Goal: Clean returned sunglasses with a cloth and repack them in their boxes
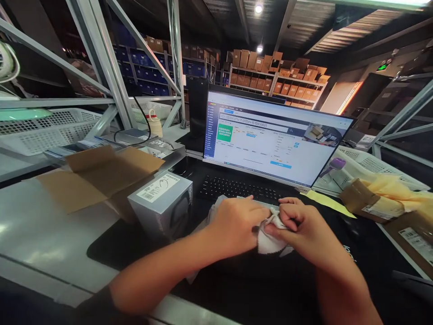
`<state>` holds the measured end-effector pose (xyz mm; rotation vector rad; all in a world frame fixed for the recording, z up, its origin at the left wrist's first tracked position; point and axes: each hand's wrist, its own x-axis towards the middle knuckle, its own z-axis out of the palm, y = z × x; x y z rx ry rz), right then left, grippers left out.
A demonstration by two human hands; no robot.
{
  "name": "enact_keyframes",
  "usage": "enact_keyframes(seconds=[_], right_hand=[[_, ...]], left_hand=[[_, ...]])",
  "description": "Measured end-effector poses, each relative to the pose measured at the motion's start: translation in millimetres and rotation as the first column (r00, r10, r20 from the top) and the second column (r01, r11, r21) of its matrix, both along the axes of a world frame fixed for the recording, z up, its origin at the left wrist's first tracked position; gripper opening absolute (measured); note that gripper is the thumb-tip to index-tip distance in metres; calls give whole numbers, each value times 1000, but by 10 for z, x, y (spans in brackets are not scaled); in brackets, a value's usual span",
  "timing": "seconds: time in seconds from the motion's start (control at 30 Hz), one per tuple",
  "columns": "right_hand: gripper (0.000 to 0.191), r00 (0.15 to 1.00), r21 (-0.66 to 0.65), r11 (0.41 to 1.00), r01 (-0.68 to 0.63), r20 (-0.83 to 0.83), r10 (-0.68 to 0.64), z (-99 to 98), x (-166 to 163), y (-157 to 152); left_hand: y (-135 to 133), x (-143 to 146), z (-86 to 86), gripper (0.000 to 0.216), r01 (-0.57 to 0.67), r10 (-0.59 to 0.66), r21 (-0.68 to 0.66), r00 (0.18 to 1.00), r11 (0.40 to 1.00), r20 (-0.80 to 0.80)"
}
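Both hands meet over the black mat in front of the keyboard (243, 188). My left hand (235, 225) is closed around a white cloth (270, 241), with a small dark item pinched at its fingertips. My right hand (299, 225) grips the same cloth from the right, fingers curled over it. More of the cloth, or a clear bag, trails under my left wrist. A grey product box (162, 203) stands just left of my left hand.
A lit monitor (270, 135) stands behind the keyboard. An open cardboard box (101, 174) lies at left, white baskets (43, 128) behind it. At right lie a purple scanner (334, 166), a yellow paper, brown parcels (375, 201). Metal shelving with cartons fills the background.
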<state>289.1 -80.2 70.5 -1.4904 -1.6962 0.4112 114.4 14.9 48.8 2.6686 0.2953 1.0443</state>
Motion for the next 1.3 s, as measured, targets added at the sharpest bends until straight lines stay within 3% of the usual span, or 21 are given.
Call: enact_keyframes(seconds=[0.17, 0.37, 0.63, 0.83, 0.9, 0.97, 1.07, 1.17, 1.23, 1.3], right_hand=[[58, 952, -193, 973, -124, -300, 62, 135, 307, -33], [65, 883, -171, 975, -141, -466, 46, 182, 336, -37], [64, 913, -154, 979, -137, -403, 65, 210, 363, -50], [63, 942, -163, 968, -192, -308, 135, 188, 292, -40], [59, 963, -105, 987, -122, -255, 92, 131, 109, -9], [53, 989, 39, 999, 24, -148, -18, 70, -105, 20], [49, 989, 214, 966, 145, -20, -144, 38, -255, 35], [53, 994, 35, 998, -53, -89, 56, 87, -43, 17], [59, 942, -63, 955, -291, -195, 274, 123, 209, 9], [63, 859, -46, 879, -474, -241, 451, 138, 427, 19]], left_hand=[[-10, -30, 115, 50, -103, 127, -202, 986, 974, 109], [-16, -89, 160, 52, -96, 144, -242, 971, 966, 188], [-19, -80, 157, 45, -80, 119, -129, 937, 988, 329], [-19, -89, 142, 40, -66, 61, 4, 952, 998, 301], [-11, -86, 114, 36, -43, 20, 77, 960, 996, 280], [4, -85, 88, 36, -13, -25, 140, 964, 990, 265], [37, -93, 83, 41, 42, -85, 167, 962, 985, 261], [56, -109, 138, 38, 21, -61, 128, 945, 992, 321], [50, -121, 189, 39, -27, -7, 87, 928, 996, 372], [35, -133, 232, 41, -52, 31, 43, 921, 998, 389]])
